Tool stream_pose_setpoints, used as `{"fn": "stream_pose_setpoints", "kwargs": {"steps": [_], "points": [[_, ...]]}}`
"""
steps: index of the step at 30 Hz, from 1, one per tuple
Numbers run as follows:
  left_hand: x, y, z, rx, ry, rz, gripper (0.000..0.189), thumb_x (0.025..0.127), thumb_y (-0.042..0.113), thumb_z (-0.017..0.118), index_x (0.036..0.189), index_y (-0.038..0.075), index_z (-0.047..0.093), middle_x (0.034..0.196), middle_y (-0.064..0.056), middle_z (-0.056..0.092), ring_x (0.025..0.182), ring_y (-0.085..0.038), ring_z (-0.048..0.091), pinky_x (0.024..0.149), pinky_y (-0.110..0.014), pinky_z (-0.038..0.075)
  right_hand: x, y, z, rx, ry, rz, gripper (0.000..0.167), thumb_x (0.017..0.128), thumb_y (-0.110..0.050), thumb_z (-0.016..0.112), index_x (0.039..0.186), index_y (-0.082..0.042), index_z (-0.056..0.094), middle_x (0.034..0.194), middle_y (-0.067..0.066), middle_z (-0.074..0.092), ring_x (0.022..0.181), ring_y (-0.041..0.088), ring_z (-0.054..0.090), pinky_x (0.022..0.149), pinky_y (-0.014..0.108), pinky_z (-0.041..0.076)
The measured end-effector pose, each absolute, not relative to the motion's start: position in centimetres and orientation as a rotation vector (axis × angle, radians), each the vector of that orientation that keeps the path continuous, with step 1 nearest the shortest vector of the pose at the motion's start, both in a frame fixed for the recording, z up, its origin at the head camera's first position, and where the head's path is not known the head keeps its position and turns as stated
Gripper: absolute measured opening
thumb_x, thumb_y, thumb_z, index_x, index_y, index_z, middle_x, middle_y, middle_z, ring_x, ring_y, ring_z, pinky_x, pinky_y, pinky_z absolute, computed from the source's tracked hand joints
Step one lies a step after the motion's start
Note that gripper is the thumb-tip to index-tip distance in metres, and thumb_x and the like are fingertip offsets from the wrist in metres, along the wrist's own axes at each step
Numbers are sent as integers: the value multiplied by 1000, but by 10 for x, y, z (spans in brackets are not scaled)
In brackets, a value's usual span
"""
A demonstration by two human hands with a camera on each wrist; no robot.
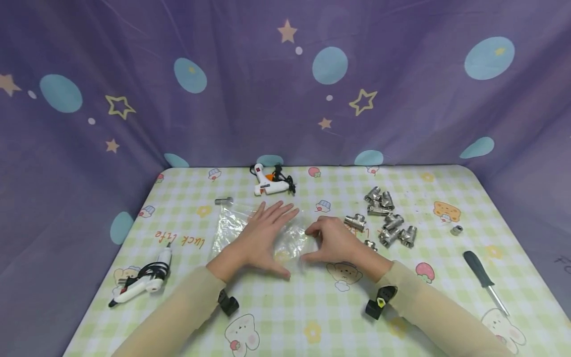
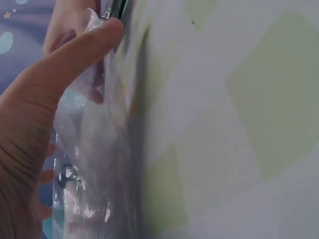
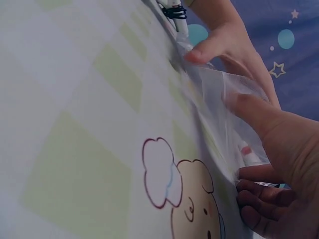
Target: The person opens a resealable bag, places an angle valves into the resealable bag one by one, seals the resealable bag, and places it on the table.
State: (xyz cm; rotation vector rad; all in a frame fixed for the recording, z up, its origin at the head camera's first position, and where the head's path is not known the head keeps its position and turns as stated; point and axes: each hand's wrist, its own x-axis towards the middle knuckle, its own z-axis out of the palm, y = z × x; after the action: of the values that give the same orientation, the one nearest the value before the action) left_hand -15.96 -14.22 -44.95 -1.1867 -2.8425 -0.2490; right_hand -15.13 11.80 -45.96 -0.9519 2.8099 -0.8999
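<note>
A clear plastic bag (image 1: 229, 228) lies crinkled on the table between the two hands. My left hand (image 1: 260, 238) spreads over it with fingers long and apart; in the left wrist view the thumb (image 2: 84, 57) rests along the bag's film (image 2: 94, 149). At the bag's right edge my right hand (image 1: 334, 240) bends its fingers and holds the film. Seen from the right wrist, the thumb (image 3: 254, 112) is against the raised film (image 3: 214, 92) while the other fingers (image 3: 264, 194) curl low by the tablecloth.
Several metal tee fittings (image 1: 392, 220) lie right of my right hand, with a small metal piece (image 1: 456, 230) and a screwdriver (image 1: 484, 280) farther right. A white glue gun (image 1: 271, 186) lies behind the bag, a metal bolt (image 1: 224, 201) beside it. Left is a white corded tool (image 1: 144, 285).
</note>
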Motion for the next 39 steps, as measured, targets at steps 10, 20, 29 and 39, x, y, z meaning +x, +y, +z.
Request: {"fn": "stream_pose_setpoints", "kwargs": {"steps": [10, 20, 29, 39], "points": [[-158, -137, -454, -1149, -2859, -364, 134, 57, 85, 82, 165, 19, 41, 141, -5, 57, 125, -27, 55, 108, -52, 46, -151, 120, -458, -991, 2779, -892, 63, 74, -51, 94, 119, -9, 80, 87, -1, 69, 70, 4, 54, 67, 19, 48], [-154, -141, -463, -1042, -2844, -539, 137, 55, 76, 89, 164, 8, 40, 139, -3, 57, 125, -24, 56, 109, -47, 49, -152, 124, -456, -1042, 2802, -1006, 41, 87, -37, 89, 115, -9, 80, 92, 2, 75, 74, 11, 66, 71, 21, 54], [-151, -141, -460, -1012, -2820, -574, 132, 54, 75, 91, 161, 11, 47, 137, -3, 58, 126, -24, 56, 109, -49, 49, -157, 135, -449, -992, 2825, -1071, 36, 87, -28, 89, 115, -7, 80, 93, 4, 77, 75, 12, 68, 71, 25, 57], [-151, -140, -460, -991, -2862, -586, 131, 56, 74, 91, 162, 12, 46, 138, -3, 57, 127, -25, 55, 111, -49, 48, -166, 158, -439, -920, 2913, -1072, 34, 86, -23, 89, 113, -5, 80, 96, 9, 78, 80, 18, 72, 75, 33, 61]]}}
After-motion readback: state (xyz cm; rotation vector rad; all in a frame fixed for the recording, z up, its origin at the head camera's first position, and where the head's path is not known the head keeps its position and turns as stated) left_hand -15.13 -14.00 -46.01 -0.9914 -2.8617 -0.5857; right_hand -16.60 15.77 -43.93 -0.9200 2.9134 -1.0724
